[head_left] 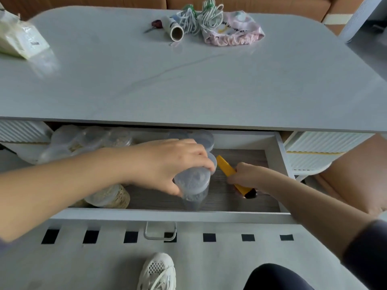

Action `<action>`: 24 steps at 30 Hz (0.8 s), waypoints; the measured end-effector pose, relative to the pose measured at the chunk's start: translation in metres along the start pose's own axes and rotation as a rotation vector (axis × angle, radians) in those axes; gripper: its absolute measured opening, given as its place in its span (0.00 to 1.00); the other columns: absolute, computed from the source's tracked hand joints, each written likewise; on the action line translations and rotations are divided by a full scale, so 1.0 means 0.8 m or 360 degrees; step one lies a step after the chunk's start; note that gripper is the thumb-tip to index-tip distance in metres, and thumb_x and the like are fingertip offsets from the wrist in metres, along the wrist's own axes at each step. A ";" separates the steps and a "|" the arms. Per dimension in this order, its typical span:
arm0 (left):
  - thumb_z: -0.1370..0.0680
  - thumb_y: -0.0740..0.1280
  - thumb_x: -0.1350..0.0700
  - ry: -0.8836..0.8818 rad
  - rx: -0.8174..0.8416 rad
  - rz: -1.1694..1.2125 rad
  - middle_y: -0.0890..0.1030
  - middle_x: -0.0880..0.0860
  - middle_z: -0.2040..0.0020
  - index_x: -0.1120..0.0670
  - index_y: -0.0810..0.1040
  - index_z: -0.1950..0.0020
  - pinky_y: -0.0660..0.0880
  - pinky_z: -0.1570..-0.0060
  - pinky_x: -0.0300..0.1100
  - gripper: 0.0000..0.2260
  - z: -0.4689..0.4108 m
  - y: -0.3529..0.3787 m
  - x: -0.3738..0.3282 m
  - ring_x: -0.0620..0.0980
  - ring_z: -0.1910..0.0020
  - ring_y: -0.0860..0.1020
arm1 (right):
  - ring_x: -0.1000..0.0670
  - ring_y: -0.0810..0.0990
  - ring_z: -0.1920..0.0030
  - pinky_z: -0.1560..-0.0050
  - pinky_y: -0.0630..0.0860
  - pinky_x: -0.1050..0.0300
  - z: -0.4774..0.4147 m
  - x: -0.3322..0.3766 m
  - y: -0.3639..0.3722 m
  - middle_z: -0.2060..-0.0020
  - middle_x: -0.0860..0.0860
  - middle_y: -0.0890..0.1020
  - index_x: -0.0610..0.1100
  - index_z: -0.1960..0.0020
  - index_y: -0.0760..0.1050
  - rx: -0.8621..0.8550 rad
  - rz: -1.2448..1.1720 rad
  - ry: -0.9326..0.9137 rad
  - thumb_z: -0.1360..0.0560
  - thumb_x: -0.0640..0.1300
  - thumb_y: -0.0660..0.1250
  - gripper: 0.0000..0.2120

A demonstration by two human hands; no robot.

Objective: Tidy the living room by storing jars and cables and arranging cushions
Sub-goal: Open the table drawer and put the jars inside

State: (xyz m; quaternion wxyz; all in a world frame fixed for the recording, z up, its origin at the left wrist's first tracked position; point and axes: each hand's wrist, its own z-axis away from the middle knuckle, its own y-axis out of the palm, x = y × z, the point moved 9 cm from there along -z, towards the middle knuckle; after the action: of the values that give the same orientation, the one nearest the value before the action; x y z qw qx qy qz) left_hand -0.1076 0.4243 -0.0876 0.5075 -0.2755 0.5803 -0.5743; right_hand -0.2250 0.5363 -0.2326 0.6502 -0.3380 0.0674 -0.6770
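Observation:
The grey coffee table's drawer (272,212) stands pulled open below me. My left hand (171,160) grips a clear plastic jar (193,185) by its lid, upright, over the drawer's wooden floor. My right hand (249,174) holds a yellow utility knife (225,167) lying slantwise in the drawer, to the right of the jar. Several other clear jars (202,138) stand at the back, and one with pale contents (113,196) lies at the front left. Two bundles of coiled grey-green cables (201,17) rest on the table top (188,80) at the far side.
Beside the cables lie a cardboard tube (172,27), a small red key item (156,24) and a pink cloth (234,29). A pale bag (21,36) sits at the table's far left. A brown sofa (251,3) runs behind. My white shoe (159,271) is on the rug.

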 end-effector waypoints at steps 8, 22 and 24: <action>0.36 0.75 0.56 0.0291 -0.0066 -0.0606 0.76 0.44 0.43 0.46 0.73 0.36 0.72 0.45 0.48 0.29 -0.002 0.040 -0.005 0.48 0.41 0.72 | 0.44 0.80 0.56 0.53 0.79 0.49 -0.013 -0.014 0.016 0.59 0.41 0.81 0.40 0.43 0.65 0.0087 -0.0738 0.0171 0.20 0.39 0.60 0.07; 0.40 0.80 0.52 0.0330 -0.0105 -0.0805 0.70 0.52 0.30 0.49 0.71 0.30 0.67 0.32 0.56 0.39 0.007 0.072 -0.001 0.56 0.27 0.65 | 0.45 0.83 0.54 0.53 0.82 0.51 -0.027 -0.037 -0.018 0.55 0.42 0.82 0.37 0.41 0.75 -0.0137 -0.0357 0.0218 0.25 0.39 0.71 0.14; 0.36 0.79 0.51 0.0298 -0.0102 -0.0807 0.67 0.53 0.27 0.50 0.69 0.29 0.67 0.31 0.56 0.38 0.009 0.070 0.002 0.56 0.26 0.63 | 0.46 0.84 0.53 0.50 0.82 0.51 -0.024 -0.036 -0.021 0.54 0.42 0.83 0.37 0.40 0.76 -0.0131 -0.0246 0.0231 0.24 0.40 0.70 0.14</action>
State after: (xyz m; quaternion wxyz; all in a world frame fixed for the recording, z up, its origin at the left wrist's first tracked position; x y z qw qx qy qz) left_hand -0.0870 0.4304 -0.1397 0.2824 -0.3737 0.5551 -0.6874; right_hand -0.2516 0.5583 -0.2490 0.5750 -0.3188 0.1157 -0.7446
